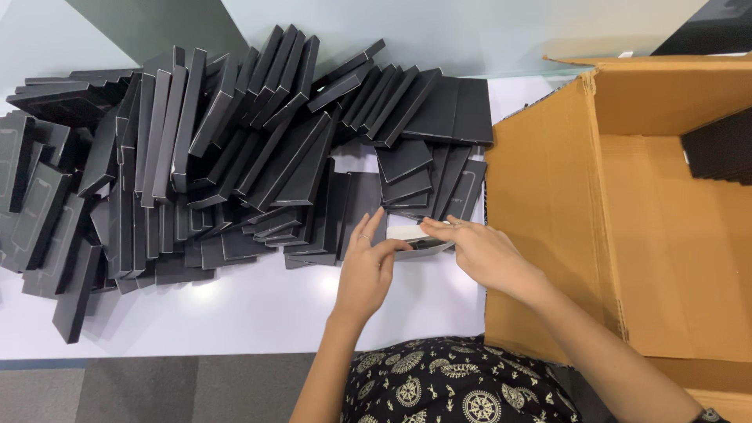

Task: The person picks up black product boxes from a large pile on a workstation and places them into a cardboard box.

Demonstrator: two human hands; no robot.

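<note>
My left hand point(366, 266) and my right hand point(478, 249) meet over a small flat black box point(419, 244) with a white card point(406, 233) on it, at the near edge of the pile. Both hands grip it, fingers pinching its edges. A big heap of several similar flat black boxes point(235, 157) lies tilted and overlapping across the white table point(251, 313), just beyond and left of my hands.
A large open cardboard carton point(642, 235) stands at the right, its flap against the table edge; a stack of black boxes point(721, 149) lies inside at its far right. Grey carpet point(141, 392) shows below the table's front edge.
</note>
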